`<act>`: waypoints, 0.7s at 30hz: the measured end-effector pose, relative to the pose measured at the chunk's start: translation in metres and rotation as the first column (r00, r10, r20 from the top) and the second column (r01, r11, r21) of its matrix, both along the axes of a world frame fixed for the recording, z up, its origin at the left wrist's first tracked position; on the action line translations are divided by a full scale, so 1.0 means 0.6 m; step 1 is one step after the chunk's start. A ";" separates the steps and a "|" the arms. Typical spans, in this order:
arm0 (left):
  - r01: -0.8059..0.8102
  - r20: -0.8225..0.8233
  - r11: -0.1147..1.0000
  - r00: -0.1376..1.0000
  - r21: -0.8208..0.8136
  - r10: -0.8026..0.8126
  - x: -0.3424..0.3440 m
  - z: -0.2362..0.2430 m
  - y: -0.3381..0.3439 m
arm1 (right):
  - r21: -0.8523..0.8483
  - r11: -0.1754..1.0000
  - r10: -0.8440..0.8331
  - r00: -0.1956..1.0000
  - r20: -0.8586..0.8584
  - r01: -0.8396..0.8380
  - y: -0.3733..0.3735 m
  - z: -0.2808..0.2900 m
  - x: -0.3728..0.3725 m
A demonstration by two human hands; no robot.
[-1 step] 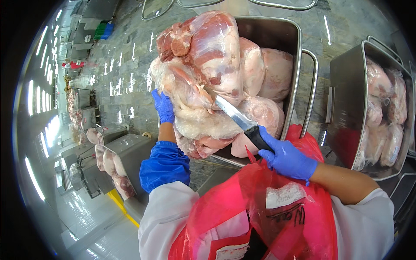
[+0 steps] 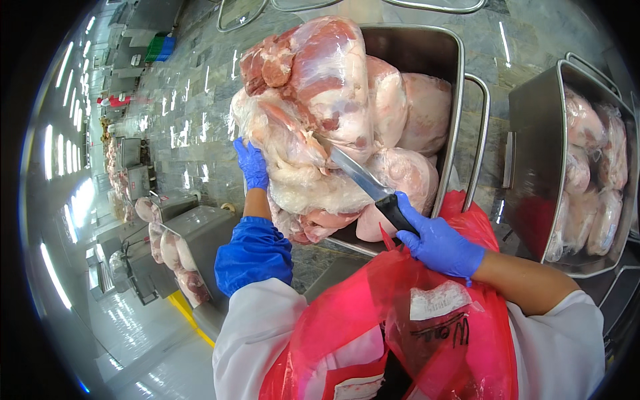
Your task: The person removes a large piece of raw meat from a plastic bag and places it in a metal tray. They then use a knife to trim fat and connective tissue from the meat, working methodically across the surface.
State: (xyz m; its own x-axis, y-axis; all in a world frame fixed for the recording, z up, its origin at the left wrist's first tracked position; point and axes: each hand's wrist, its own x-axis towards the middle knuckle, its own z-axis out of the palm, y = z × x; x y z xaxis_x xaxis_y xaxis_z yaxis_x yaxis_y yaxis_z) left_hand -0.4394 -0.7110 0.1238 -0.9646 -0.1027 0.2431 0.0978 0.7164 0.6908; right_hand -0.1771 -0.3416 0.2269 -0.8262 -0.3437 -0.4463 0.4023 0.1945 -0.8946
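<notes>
View: head, looking down; all entries below from it.
Right hand [image 2: 440, 241]: blue glove; fingers closed round the knife's black handle [image 2: 396, 212].
Knife [image 2: 372, 188]: long axis slanting, handle toward the wearer's right, point away and to the left.
Blade [image 2: 353, 168]: flat bright steel; its far end meets the meat and is lost from sight at a ragged pale opening, so depth cannot be told.
Meat [image 2: 330, 83]: large, red above, pale and fatty nearer the wearer; top of the heap, at the left of the bin, ahead of both hands. It lies beyond the right fingers, up and to the left along the knife's line; it lies directly to the right of the left fingers.
Left hand [image 2: 252, 165]: blue glove, against the meat's left flank; fingers partly in view, pointing away from the wearer; whether they pinch or merely press, cannot tell.
Nearer hand: left, to the spot where steel enters; the right stands off by the length of exposed blade. The opening falls between the two hands.
Bin [image 2: 459, 80]: steel, beneath and around the heap; dark inner wall bare at the far right corner.
Pale pieces [image 2: 427, 110]: rounded, right of the meat, inside the bin.
Second bin [image 2: 537, 157]: steel, well apart at right, holding wrapped cuts [image 2: 583, 220].
Apron [image 2: 340, 290]: red plastic, close below the handle.
</notes>
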 end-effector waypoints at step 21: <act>0.721 0.712 -0.063 0.661 -0.690 -0.236 -0.023 0.294 0.353 | 0.156 0.958 0.264 0.954 -0.140 -0.242 0.145 -0.013 -0.083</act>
State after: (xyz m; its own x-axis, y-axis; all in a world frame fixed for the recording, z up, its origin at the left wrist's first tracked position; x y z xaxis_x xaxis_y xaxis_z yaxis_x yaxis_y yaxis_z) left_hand -0.4532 -0.4990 0.3004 -0.6612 0.4694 -0.5852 0.7246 0.6016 -0.3362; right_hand -0.2267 -0.2548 0.2193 -0.7837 -0.4960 -0.3739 0.1798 0.3951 -0.9009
